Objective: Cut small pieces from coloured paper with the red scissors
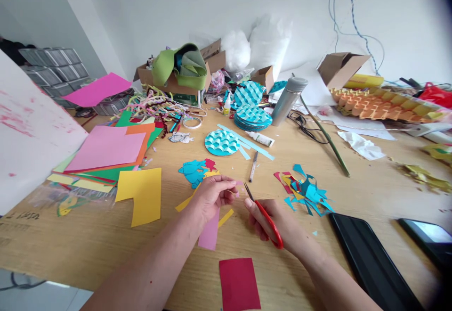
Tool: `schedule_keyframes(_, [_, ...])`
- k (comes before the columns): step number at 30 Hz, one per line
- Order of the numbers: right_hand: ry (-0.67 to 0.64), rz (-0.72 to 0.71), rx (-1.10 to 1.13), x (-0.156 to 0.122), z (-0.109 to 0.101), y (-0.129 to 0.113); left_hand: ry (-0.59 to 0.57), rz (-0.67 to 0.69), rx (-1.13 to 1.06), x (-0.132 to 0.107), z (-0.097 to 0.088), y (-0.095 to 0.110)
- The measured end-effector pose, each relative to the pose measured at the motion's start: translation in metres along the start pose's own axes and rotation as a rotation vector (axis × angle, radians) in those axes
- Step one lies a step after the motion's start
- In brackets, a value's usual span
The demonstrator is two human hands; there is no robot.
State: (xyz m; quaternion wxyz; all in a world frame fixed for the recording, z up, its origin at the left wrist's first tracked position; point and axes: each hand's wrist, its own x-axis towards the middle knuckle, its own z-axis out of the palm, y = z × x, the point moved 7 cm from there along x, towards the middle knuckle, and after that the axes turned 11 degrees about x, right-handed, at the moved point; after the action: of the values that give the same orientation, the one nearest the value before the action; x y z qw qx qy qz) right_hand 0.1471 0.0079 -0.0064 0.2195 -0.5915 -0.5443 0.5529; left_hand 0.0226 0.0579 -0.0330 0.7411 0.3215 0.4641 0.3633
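My left hand (pixel 219 191) pinches a small piece of pink paper (pixel 239 183) between thumb and fingers. In my right hand (pixel 263 216) is a pair of scissors (pixel 270 226) with red handles, its dark blades pointing up and left, close to the pink piece. Beneath my left hand lie a pink paper strip (pixel 209 235) and yellow paper scraps (pixel 226 217). Blue paper fish cutouts (pixel 192 172) and a small red cutout (pixel 210 164) rest just beyond it. A dark red paper rectangle (pixel 240 282) lies near the front edge.
Paper offcuts (pixel 307 191) are heaped to the right, by a black phone (pixel 367 259). A pen (pixel 253 166), glue tube (pixel 261 139) and round blue wavy paper piece (pixel 221 142) lie ahead. Stacked coloured paper (pixel 106 148) is at left; a steel bottle (pixel 288 99) stands behind.
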Motion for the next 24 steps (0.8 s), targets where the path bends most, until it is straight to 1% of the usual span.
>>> schedule_keyframes(5, [-0.039, -0.061, -0.060, 0.003, 0.003, 0.006, -0.006, -0.009, -0.013, -0.001, 0.002, -0.001])
schedule_keyframes(9, [-0.008, -0.018, -0.047, 0.004, 0.000, 0.008, -0.051, -0.007, 0.032, -0.001, 0.006, -0.003])
schedule_keyframes(15, [0.038, -0.012, -0.035, 0.004, -0.003, 0.007, -0.106, -0.007, 0.101, -0.003, 0.011, -0.004])
schedule_keyframes(19, [0.042, -0.007, -0.012, 0.004, -0.004, 0.007, -0.103, 0.003, 0.143, -0.005, 0.012, -0.003])
schedule_keyframes(24, [0.024, -0.022, -0.022, 0.003, -0.003, 0.003, -0.057, 0.055, 0.154, -0.004, 0.009, -0.001])
